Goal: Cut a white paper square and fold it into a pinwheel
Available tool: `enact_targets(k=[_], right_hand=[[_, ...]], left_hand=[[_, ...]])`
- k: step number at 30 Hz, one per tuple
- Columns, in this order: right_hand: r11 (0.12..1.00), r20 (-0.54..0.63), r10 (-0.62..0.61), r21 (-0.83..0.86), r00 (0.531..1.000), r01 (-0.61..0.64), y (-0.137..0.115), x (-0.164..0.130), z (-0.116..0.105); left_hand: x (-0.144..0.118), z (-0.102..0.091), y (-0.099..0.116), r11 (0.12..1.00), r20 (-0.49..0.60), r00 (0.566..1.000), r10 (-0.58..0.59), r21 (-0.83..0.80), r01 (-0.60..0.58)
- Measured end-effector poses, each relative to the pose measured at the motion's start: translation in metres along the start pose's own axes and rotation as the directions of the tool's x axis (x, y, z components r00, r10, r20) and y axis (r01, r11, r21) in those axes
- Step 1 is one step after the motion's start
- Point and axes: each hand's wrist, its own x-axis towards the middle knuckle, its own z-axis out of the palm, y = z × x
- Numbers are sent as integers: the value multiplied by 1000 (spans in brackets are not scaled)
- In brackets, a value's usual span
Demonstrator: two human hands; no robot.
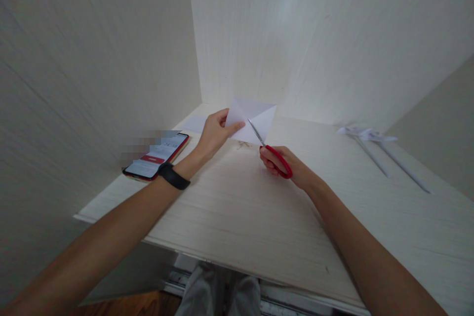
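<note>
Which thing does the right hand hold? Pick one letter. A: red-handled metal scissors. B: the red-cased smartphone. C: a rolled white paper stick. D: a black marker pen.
A: the right hand grips the red-handled metal scissors, whose blades meet the folded white paper sheet pinched by the left hand; the red-cased smartphone lies apart on the pale wooden table.

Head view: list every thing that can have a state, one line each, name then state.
folded white paper: folded, held up off the table, scissor blades against it
red-handled scissors: blades slightly parted, on the paper
left hand: pinching the paper's left edge
right hand: fingers through the scissor handles
phone: screen lit, lying flat on the table
black wristband: worn on the left wrist
rolled paper sticks: lying flat on the table
</note>
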Motion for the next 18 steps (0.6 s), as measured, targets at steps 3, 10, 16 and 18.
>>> enact_targets(k=[3, 10, 16, 18], right_hand=[[1000, -4, 11, -1, 1000, -11, 1, 0, -1], [1000, -8, 10, -16, 1000, -10, 2, 1, 0], [1000, -13, -5, -18, 1000, 4, 1, 2, 0], [1000, -6, -15, -17, 1000, 15, 1, 2, 0]], left_hand=[[1, 0, 0, 1000, 0, 1000, 11, -3, -11], [1, 0, -2, 1000, 9, 1000, 9, -18, -9], [0, 2, 0, 998, -12, 1000, -20, -57, 20], [0, 3, 1, 996, -23, 999, -35, -89, 32]])
